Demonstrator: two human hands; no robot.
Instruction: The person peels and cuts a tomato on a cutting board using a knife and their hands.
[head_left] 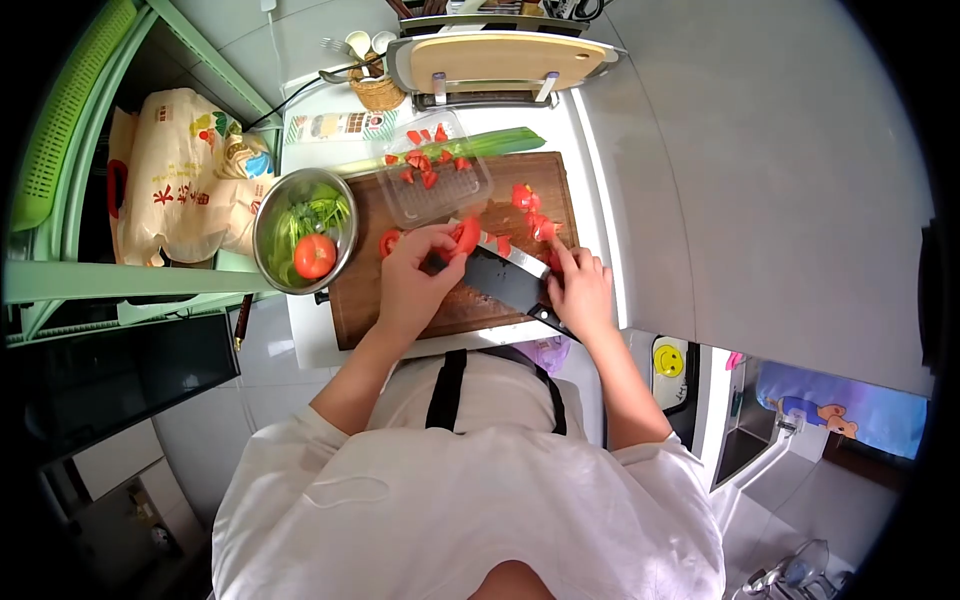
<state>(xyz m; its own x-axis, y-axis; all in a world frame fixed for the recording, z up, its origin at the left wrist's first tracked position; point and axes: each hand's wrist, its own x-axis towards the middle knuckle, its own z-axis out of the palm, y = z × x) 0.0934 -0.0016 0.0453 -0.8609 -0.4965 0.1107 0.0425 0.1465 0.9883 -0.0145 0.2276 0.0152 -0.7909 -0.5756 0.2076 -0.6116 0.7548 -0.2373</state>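
My left hand (424, 275) is closed on a red tomato wedge (466, 236), held above the cutting board near the blade. A kitchen knife (500, 281) with a broad dark blade lies flat on the wooden cutting board (350, 317). Cut tomato bits rest along its edge. Over the board's right side is my right hand (585, 293), fingers apart, beside the blade and close to the black handle. Its fingertips reach a red tomato bit by the blade's end. Chopped tomato (527, 200) lies just beyond. Another tomato piece (389, 241) is partly hidden behind my left hand.
A clear plastic tray (470, 195) with tomato pieces sits at the board's far edge, near a leek (510, 141). Left stands a metal bowl (262, 232) holding a whole tomato (314, 257) and greens. A board rack (500, 65) and utensil basket (377, 94) stand behind.
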